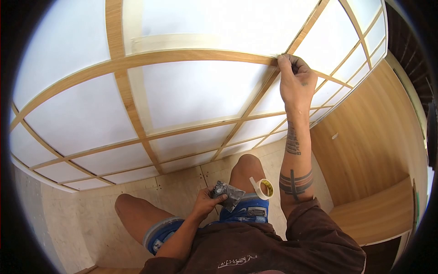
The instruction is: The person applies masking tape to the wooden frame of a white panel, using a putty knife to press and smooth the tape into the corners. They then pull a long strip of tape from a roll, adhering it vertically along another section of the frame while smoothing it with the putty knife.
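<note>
My right hand [297, 77] is raised to a junction of the wooden strips [182, 55] on a large white panelled surface [205, 91]. Its fingers are pinched together against the wood, and anything between them is hidden. Low in front of my body, my left hand [210, 201] grips a small crumpled grey plastic bag [229, 195] between thumb and fingers. A roll of pale tape [263, 188] with a loose end rests on my thigh, right of the bag. Pale tape strips [171, 42] line the edges of some white panels.
Beneath the panelled surface lies a light plywood floor [182, 185]. On the right stands a wooden board [360, 132] with a small pale mark, above a wooden ledge [374, 214]. Dark slatted material [410, 45] shows at the upper right.
</note>
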{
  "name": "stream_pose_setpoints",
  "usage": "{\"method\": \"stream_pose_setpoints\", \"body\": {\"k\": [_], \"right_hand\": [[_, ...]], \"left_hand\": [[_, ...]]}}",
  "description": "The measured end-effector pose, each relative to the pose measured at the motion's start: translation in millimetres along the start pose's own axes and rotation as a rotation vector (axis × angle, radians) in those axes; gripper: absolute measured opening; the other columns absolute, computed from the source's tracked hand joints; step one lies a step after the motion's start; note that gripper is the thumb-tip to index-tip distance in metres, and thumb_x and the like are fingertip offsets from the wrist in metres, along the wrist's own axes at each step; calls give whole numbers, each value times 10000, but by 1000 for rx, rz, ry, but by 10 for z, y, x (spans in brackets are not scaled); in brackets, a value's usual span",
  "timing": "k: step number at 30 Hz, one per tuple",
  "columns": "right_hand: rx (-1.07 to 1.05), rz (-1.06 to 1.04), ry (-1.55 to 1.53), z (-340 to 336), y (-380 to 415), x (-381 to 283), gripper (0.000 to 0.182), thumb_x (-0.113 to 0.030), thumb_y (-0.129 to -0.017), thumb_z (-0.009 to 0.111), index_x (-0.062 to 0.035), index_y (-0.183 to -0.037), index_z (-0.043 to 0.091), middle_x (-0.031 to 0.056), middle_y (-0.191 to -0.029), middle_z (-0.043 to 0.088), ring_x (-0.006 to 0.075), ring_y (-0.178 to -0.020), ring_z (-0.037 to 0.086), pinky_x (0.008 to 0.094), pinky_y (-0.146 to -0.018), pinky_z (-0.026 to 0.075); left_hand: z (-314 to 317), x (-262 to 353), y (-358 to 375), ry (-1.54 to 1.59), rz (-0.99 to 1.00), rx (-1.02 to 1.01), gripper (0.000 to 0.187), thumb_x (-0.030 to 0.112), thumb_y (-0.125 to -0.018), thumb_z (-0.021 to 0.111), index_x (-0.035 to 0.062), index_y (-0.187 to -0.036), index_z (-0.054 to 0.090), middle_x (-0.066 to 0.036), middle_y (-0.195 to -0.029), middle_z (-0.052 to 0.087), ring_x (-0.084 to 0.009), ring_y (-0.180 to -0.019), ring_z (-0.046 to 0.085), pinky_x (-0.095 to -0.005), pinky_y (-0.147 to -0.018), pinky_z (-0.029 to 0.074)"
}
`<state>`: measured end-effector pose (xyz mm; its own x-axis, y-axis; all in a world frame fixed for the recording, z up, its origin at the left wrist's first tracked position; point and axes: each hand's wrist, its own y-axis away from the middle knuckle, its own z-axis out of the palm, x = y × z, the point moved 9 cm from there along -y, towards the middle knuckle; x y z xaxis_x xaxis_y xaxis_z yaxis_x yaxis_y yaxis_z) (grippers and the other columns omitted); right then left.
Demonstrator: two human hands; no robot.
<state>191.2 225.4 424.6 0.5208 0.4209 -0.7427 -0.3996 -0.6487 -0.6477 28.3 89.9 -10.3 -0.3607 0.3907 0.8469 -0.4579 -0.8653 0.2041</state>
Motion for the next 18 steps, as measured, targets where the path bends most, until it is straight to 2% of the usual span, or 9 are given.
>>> {"method": "stream_pose_setpoints", "body": {"k": [6, 9, 18], "right_hand": [[-21, -81, -77, 15, 25, -18, 267, -169, -982, 674, 96, -989, 701, 13, -794, 649, 58, -716, 548, 223, -662, 469], [-21, -56, -47, -1, 56, -68, 254, -161, -992, 662, 92, -987, 689, 2, -785, 630, 48, -714, 528, 219, -657, 458], [-4, -210, -73, 65, -4, 55, 201, -139, -969, 680, 61, -973, 703, 3, -768, 648, 44, -666, 514, 217, -612, 441]], "left_hand": [[-3, 20, 7, -23, -9, 8, 299, 58, -891, 812, -53, -1146, 703, -76, -983, 754, -152, -868, 701, -327, -800, 582], [-1, -3, -23, 10, 8, 0, 307, 63, -888, 816, -50, -1151, 703, -76, -985, 753, -152, -869, 702, -325, -802, 582], [-22, -3, -20, -4, 14, 23, 326, 68, -882, 824, -48, -1161, 703, -74, -995, 752, -148, -873, 699, -312, -802, 579]]}}
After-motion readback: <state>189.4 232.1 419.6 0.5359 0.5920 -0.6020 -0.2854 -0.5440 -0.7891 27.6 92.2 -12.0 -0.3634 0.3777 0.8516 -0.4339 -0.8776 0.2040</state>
